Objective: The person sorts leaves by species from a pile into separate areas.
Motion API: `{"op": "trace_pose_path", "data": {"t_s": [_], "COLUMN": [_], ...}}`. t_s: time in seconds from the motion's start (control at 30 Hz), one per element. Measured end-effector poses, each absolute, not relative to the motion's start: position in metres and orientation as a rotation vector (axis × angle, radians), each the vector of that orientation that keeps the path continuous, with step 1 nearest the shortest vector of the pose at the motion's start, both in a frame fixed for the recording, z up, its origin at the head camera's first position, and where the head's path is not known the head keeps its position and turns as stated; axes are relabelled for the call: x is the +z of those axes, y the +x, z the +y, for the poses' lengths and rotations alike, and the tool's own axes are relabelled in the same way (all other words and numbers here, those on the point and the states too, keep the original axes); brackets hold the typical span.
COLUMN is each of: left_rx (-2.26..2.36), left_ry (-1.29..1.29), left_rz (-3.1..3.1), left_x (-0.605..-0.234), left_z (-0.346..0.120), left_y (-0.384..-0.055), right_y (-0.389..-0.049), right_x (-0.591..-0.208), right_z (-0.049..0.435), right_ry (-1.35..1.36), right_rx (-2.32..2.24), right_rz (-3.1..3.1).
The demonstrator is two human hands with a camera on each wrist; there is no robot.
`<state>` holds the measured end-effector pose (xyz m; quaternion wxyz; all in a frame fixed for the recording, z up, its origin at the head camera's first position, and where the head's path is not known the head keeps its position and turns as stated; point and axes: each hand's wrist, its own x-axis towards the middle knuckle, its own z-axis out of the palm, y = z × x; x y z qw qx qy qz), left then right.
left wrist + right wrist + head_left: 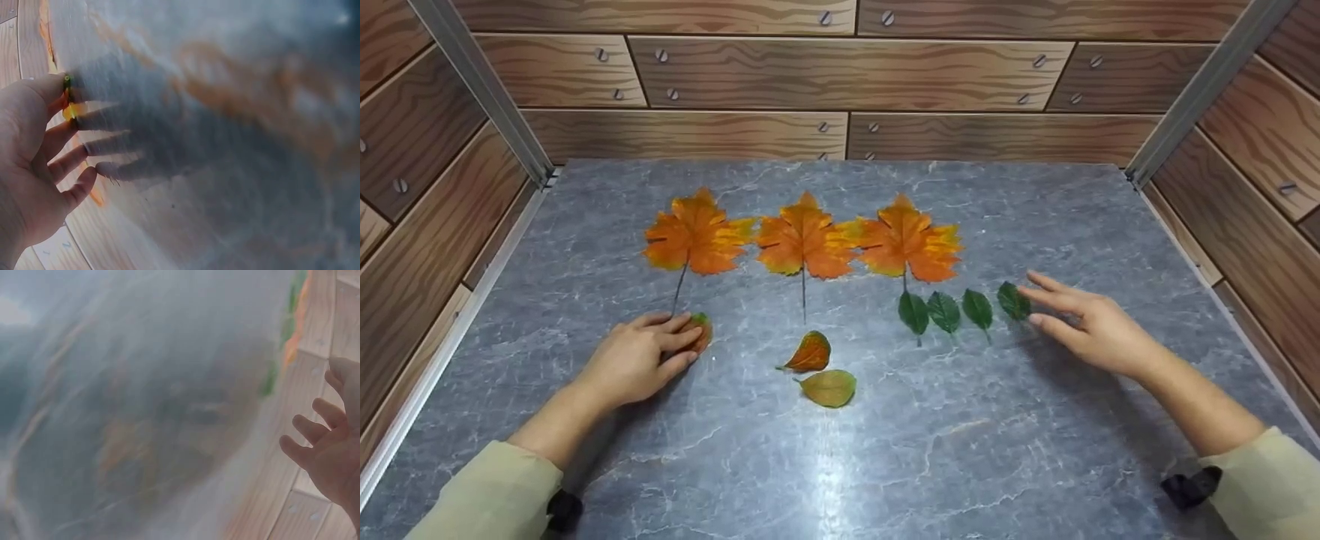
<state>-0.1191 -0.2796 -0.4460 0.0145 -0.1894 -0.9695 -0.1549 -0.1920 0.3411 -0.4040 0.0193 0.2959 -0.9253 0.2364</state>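
In the head view, my left hand [639,358] is low over the table at the left, its fingers and thumb at a small orange-green leaf [702,334]. The left wrist view shows this leaf [70,107] between thumb and fingers; the hand covers part of it. At the right, my right hand [1086,324] has its fingers spread and apart, fingertips beside a dark green leaf [1014,301]. Nothing is gripped in it. A reddish-brown leaf [810,352] and a yellow-green leaf [829,388] lie near the table's middle, between the hands.
Three orange maple leaves, left [697,234], middle [804,238] and right [910,240], lie in a row at the back, stems toward me. More dark green leaves [944,312] line up below the right one. Wood-patterned walls [847,75] enclose the grey marbled table [960,465].
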Motion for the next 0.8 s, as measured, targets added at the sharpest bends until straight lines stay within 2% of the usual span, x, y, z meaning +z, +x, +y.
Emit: {"op": "trace_pose_path", "data": {"t_s": [0.23, 0.43, 0.67, 0.8], "left_rx": [-0.484, -0.502, -0.522, -0.531], "left_ry": [-0.610, -0.602, -0.590, -0.588], "left_rz": [-2.996, -2.991, -2.986, -2.989], "left_x": [-0.446, -0.447, -0.447, -0.447], "left_z": [-0.279, -0.281, -0.282, -0.280], "left_y": [-0.121, -0.120, -0.118, -0.118], "right_y": [-0.187, -0.186, -0.186, -0.182], "right_x": [-0.382, -0.371, -0.373, -0.385], "right_z": [0.300, 0.248, 0.185, 0.163], "right_ry": [0.987, 1.025, 1.094, 1.083], "right_rx": [0.800, 1.114, 1.627, 1.773], "right_rz": [-2.753, -2.707, -2.594, -2.634]}}
